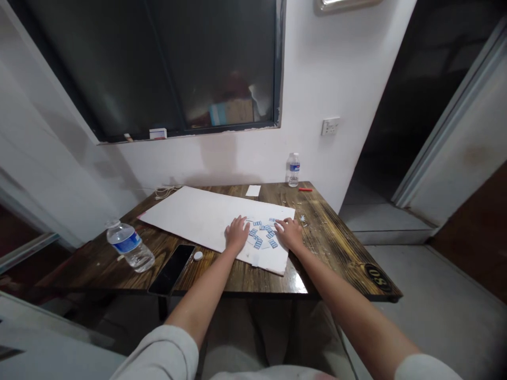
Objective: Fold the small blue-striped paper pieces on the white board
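Observation:
A long white board [209, 214] lies slantwise on a dark wooden table. Several small blue-and-white striped pieces [271, 243] are scattered over its right part; their kind is too small to make out. At the left edge of this scatter, my left hand [236, 235] rests on the board with its fingers stretched forward and apart. My right hand [290, 233] lies at the scatter's right edge, fingers extended, their tips beside the striped piece farthest back. Neither hand appears to grip anything. Both palms face down, so what lies under them is hidden.
On the table [332, 253] stand a large water bottle [130, 245] at left and a small bottle [293, 171] at back. A black phone [172, 269], a white cap [198, 256], white paper [253, 190], a red pen-like object [305, 189] and a cable [166, 191] lie around the board.

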`<action>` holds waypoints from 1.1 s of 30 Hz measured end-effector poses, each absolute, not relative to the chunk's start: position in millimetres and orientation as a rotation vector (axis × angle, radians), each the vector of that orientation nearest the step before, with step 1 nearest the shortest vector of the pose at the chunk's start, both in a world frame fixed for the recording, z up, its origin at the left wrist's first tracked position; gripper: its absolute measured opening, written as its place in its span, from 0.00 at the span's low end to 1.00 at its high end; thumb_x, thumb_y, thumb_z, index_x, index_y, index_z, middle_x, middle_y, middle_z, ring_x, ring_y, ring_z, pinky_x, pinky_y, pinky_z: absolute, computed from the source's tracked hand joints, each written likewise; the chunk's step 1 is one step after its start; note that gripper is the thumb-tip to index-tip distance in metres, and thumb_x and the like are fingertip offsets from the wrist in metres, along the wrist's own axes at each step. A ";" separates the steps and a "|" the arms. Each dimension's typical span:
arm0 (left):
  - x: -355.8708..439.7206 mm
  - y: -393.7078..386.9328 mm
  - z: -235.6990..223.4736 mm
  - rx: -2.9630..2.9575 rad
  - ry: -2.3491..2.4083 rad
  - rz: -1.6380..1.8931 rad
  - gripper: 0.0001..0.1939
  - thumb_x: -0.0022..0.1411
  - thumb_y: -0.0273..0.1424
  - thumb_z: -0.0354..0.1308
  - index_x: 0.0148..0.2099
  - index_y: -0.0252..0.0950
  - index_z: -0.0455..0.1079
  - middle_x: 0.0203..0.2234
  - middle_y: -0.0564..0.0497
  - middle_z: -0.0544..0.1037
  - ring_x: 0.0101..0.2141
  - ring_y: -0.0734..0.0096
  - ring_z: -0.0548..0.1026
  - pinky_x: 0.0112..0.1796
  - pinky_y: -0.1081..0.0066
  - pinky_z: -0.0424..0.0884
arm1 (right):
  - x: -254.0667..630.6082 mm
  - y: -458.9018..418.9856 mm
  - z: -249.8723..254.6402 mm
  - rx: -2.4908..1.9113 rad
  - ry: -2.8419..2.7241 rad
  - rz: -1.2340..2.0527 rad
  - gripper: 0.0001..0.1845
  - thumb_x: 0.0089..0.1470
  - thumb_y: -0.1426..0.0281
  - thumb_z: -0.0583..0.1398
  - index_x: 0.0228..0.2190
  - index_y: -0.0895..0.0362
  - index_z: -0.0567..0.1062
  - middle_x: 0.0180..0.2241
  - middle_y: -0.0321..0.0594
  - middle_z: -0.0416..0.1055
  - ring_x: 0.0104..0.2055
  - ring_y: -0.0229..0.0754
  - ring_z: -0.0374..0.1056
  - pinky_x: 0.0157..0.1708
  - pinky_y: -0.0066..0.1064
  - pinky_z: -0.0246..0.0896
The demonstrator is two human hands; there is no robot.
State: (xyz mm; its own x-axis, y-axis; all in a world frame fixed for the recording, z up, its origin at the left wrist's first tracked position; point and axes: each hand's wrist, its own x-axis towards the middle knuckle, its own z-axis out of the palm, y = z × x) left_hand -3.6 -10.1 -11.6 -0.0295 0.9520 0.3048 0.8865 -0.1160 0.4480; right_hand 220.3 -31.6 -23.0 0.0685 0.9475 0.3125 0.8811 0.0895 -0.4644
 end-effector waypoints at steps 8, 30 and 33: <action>-38.4 -40.5 -6.9 2.218 1.692 0.989 0.16 0.63 0.28 0.47 0.45 0.37 0.76 0.50 0.47 0.77 0.52 0.64 0.71 0.56 0.60 0.65 | 227.1 -27.2 -27.2 -1.687 -1.710 0.296 0.18 0.56 0.58 0.60 0.47 0.50 0.77 0.47 0.44 0.70 0.52 0.51 0.58 0.47 0.39 0.49; -38.2 -101.0 3.5 2.812 1.538 0.459 0.21 0.64 0.40 0.53 0.59 0.51 0.67 0.57 0.50 0.71 0.57 0.57 0.66 0.53 0.53 0.60 | 227.3 -22.5 -29.5 -1.719 -1.646 0.370 0.15 0.55 0.57 0.61 0.40 0.50 0.80 0.47 0.43 0.69 0.53 0.53 0.57 0.50 0.43 0.46; -39.0 -100.5 2.4 2.760 1.645 0.458 0.19 0.63 0.41 0.53 0.55 0.47 0.72 0.54 0.47 0.73 0.55 0.56 0.67 0.53 0.53 0.60 | 227.3 -22.6 -30.0 -1.715 -1.649 0.374 0.15 0.55 0.57 0.61 0.41 0.50 0.80 0.47 0.43 0.69 0.53 0.53 0.57 0.50 0.43 0.46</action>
